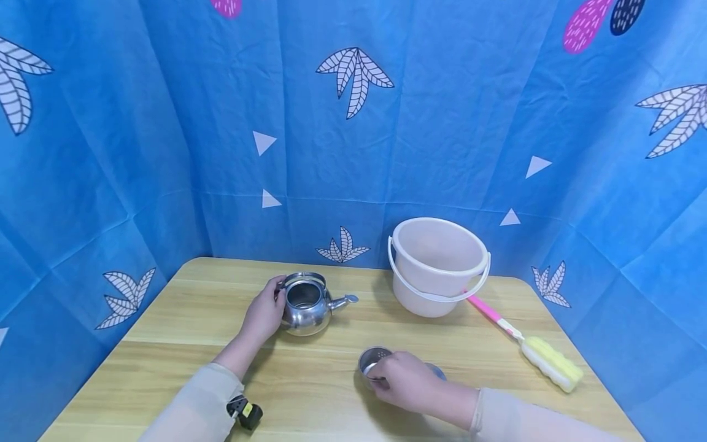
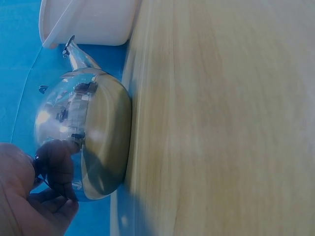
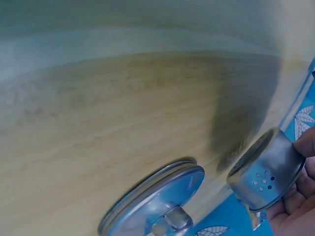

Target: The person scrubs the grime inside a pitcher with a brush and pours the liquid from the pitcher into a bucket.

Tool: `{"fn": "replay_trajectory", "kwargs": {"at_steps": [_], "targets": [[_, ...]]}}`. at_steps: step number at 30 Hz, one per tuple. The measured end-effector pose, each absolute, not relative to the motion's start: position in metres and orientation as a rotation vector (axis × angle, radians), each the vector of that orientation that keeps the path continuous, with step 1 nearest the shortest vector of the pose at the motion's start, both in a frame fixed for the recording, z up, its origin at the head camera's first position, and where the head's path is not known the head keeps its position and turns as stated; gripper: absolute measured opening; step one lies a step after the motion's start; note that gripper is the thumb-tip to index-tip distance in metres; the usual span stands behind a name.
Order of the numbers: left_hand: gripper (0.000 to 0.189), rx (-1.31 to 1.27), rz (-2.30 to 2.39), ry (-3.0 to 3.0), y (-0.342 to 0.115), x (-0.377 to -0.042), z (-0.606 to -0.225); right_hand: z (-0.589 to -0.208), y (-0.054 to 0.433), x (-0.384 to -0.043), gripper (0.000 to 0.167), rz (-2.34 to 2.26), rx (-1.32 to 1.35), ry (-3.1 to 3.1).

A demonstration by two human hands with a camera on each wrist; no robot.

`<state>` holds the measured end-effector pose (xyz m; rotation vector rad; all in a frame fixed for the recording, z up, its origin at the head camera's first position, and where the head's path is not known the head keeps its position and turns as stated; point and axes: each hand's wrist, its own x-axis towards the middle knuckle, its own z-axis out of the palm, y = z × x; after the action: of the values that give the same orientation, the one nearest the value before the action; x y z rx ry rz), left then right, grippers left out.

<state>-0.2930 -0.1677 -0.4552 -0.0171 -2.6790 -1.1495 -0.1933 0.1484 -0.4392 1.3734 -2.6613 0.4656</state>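
A shiny metal teapot [image 1: 307, 320] stands lidless on the wooden table, its spout pointing right. My left hand [image 1: 264, 314] grips it at the left side, by the handle's base; in the left wrist view the fingers [image 2: 51, 211] curl there beside its round wall. With thumb and fingers, my right hand [image 1: 405, 380] pinches the rim of a small metal tea strainer [image 3: 266, 169], a cup with punched holes. It is tilted in the right wrist view, just above or touching the table; I cannot tell which. The round metal lid [image 3: 157, 201] with a knob lies nearby, mostly hidden by my right hand in the head view.
A white bucket [image 1: 411, 279] with its handle hanging down in front stands at the back right. Beside it lies a cleaning brush with a pink and white handle [image 1: 486, 309] and a yellow sponge head [image 1: 552, 362]. Blue patterned cloth [image 1: 342, 153] hangs behind and along both sides.
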Motion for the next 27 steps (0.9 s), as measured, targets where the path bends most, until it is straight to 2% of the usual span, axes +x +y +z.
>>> {"fn": "replay_trajectory", "kwargs": {"at_steps": [27], "targets": [[0.043,-0.02,-1.158,-2.672,-0.1686,-0.293,-0.4559,-0.4443,0.1561,-0.1861,0.042,0.481,1.353,-2.692]]}}
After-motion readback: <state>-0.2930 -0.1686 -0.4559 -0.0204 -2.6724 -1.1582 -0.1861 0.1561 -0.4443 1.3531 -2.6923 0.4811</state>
